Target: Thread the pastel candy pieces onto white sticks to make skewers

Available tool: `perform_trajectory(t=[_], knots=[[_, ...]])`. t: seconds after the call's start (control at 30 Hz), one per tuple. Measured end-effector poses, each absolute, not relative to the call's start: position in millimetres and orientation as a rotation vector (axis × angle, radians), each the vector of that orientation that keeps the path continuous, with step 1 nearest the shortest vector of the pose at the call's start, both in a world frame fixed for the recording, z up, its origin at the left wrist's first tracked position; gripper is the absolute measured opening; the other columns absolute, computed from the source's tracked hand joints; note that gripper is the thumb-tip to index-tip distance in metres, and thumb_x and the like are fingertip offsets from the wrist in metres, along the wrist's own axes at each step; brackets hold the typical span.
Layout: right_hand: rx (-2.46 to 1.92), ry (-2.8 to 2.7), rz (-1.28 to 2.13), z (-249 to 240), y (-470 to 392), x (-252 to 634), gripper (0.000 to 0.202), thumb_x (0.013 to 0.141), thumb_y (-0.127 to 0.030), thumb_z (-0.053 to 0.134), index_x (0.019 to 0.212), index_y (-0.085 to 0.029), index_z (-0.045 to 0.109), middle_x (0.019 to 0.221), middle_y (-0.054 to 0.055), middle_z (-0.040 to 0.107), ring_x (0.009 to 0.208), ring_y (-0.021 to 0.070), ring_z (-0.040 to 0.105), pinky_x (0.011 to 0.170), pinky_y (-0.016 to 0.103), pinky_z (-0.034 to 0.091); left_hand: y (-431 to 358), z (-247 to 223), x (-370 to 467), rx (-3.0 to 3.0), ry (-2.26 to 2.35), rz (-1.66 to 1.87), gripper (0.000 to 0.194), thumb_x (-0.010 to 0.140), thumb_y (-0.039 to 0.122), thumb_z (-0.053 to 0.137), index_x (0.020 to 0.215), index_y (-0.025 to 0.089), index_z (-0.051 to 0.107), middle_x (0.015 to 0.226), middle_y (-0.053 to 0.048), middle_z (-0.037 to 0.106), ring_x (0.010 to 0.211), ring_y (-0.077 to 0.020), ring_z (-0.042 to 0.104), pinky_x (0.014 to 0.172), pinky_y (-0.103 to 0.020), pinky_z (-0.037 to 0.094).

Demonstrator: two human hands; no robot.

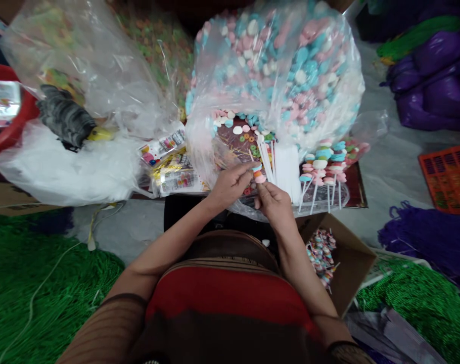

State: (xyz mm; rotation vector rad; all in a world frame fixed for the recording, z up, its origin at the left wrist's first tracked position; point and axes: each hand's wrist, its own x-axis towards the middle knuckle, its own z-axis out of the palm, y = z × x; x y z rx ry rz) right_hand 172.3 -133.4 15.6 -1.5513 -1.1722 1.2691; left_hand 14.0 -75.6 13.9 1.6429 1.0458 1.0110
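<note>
Between my hands is a short stack of candy pieces [258, 174] in blue, orange and pink. My left hand [232, 186] pinches it near the top from the left side. Below it, my right hand [274, 199] is closed at the stack's lower end, where a stick would be hidden by the fingers. White sticks [266, 156] lie just beyond, beside a pile of white strips [286, 169]. Loose candy rings [247, 137] and marshmallow pieces [237, 130] are scattered behind. Several finished-looking candy skewers [321, 164] lie to the right.
Large bags of marshmallows [309, 65] and ring candy [154, 55] stand at the back. Printed wrappers [177, 174] and a white plastic bag [71, 167] lie left. An open cardboard box [347, 260] with wrapped candies is at lower right; an orange crate [448, 179] is far right.
</note>
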Motion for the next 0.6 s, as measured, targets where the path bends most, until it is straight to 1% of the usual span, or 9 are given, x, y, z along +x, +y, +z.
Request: perform_trajectory(t=[0.1,0.17,0.2,0.27,0.33,0.4,0.5,0.6], knots=[[-1.467,-0.995,1.285,11,-129,175,0.053,0.084,-0.072,0.070,0.077,-0.020,0.063,0.051,-0.006,0.050,0.043,0.0072,0.029,0.043,0.024,0.020,-61,12,6,1.619,1.077,1.065,0.032,0.098,0.027,0.055,0.121,0.021,0.076,0.123,-0.004,0.079,0.115,-0.0199,0.073,0.104,-0.031,0.055],[-1.382,-0.839,1.285,10,-128,174,0.053,0.081,-0.072,0.073,0.085,-0.020,0.065,0.051,-0.008,0.048,0.042,0.0065,0.027,0.043,0.023,0.018,-40,7,2,1.651,1.188,1.123,0.034,0.098,0.026,0.054,0.125,0.022,0.073,0.123,-0.005,0.078,0.110,-0.0200,0.073,0.099,-0.033,0.057],[-1.345,-0.778,1.284,10,-127,172,0.053,0.079,-0.071,0.074,0.087,-0.020,0.065,0.050,-0.009,0.047,0.042,0.0063,0.026,0.043,0.023,0.016,-28,5,1,1.701,1.256,1.127,0.035,0.098,0.023,0.053,0.126,0.022,0.073,0.122,-0.006,0.078,0.108,-0.0202,0.073,0.098,-0.033,0.057],[-1.298,-0.711,1.276,8,-126,167,0.054,0.077,-0.071,0.076,0.089,-0.020,0.065,0.050,-0.009,0.045,0.041,0.0062,0.025,0.042,0.023,0.015,-1,0,4,1.890,1.385,1.068,0.031,0.095,0.017,0.053,0.116,0.021,0.076,0.115,-0.007,0.078,0.109,-0.0221,0.072,0.100,-0.035,0.055],[-1.278,-0.690,1.257,6,-126,163,0.054,0.077,-0.071,0.077,0.088,-0.019,0.065,0.049,-0.010,0.044,0.041,0.0061,0.025,0.042,0.023,0.015,24,-3,12,2.066,1.514,0.911,0.029,0.093,0.013,0.054,0.105,0.021,0.079,0.108,-0.008,0.078,0.108,-0.0243,0.070,0.100,-0.036,0.053],[-1.269,-0.687,1.246,3,-125,161,0.054,0.077,-0.071,0.077,0.088,-0.019,0.065,0.049,-0.009,0.044,0.042,0.0061,0.026,0.042,0.023,0.015,42,-2,24,2.169,1.616,0.687,0.027,0.095,0.013,0.054,0.101,0.020,0.080,0.106,-0.011,0.076,0.108,-0.0268,0.070,0.098,-0.037,0.051],[-1.262,-0.696,1.251,-1,-125,161,0.055,0.078,-0.072,0.076,0.089,-0.019,0.066,0.049,-0.010,0.044,0.042,0.0062,0.025,0.042,0.023,0.016,56,4,38,2.223,1.695,0.362,0.029,0.098,0.016,0.052,0.110,0.018,0.078,0.119,-0.016,0.071,0.111,-0.0317,0.069,0.093,-0.040,0.050],[-1.247,-0.707,1.247,-3,-125,162,0.055,0.078,-0.072,0.075,0.089,-0.019,0.066,0.049,-0.010,0.044,0.042,0.0064,0.026,0.043,0.023,0.017,60,9,43,2.211,1.734,0.219,0.034,0.101,0.017,0.047,0.120,0.015,0.074,0.127,-0.019,0.067,0.113,-0.0341,0.068,0.091,-0.042,0.049]])
